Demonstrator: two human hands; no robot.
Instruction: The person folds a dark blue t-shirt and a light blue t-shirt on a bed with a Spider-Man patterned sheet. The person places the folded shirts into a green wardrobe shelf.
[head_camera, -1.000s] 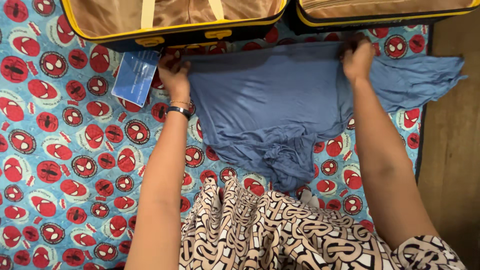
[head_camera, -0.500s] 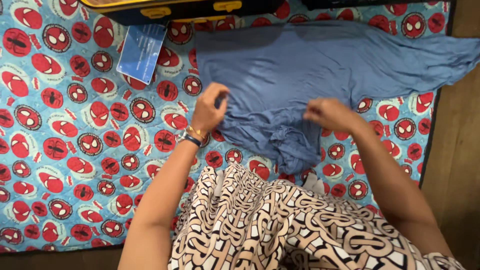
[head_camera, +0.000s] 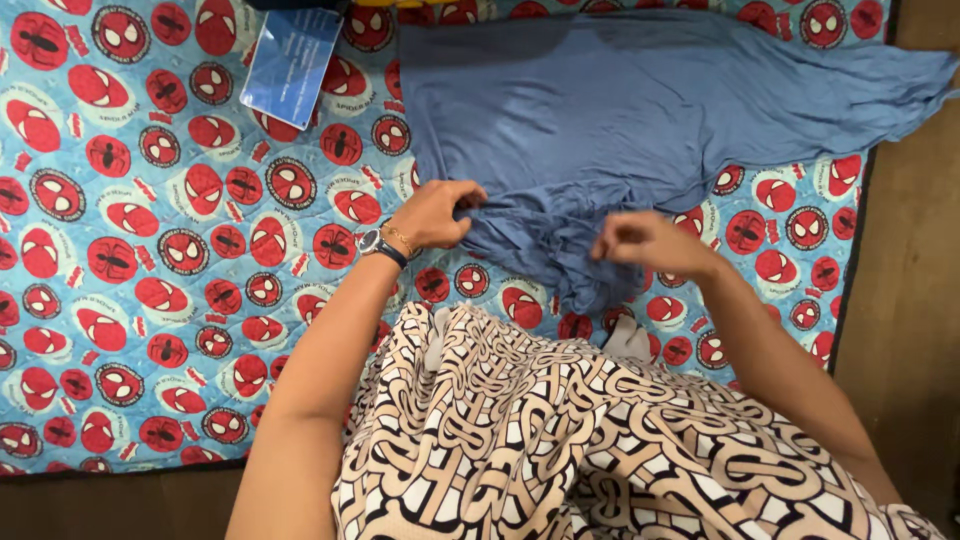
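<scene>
A blue garment (head_camera: 610, 100) lies spread on a patterned blue and red quilt (head_camera: 130, 260). Its far part is flat; its near end is bunched into folds. My left hand (head_camera: 437, 214), with a watch and a thin bracelet at the wrist, pinches the bunched left edge of the cloth. Over the crumpled near end sits my right hand (head_camera: 640, 240), fingers curled onto the fabric. One sleeve of the garment trails off to the right toward the wooden floor.
A blue card-like tag (head_camera: 292, 65) lies on the quilt at the top left. Wooden floor (head_camera: 905, 300) runs along the quilt's right edge and below it. My patterned beige, black and white clothing (head_camera: 560, 440) fills the lower middle.
Both hands have come back from the garment's far edge to its bunched near end and taken hold of it. The view has tilted down, so the yellow-trimmed suitcase has left the frame.
</scene>
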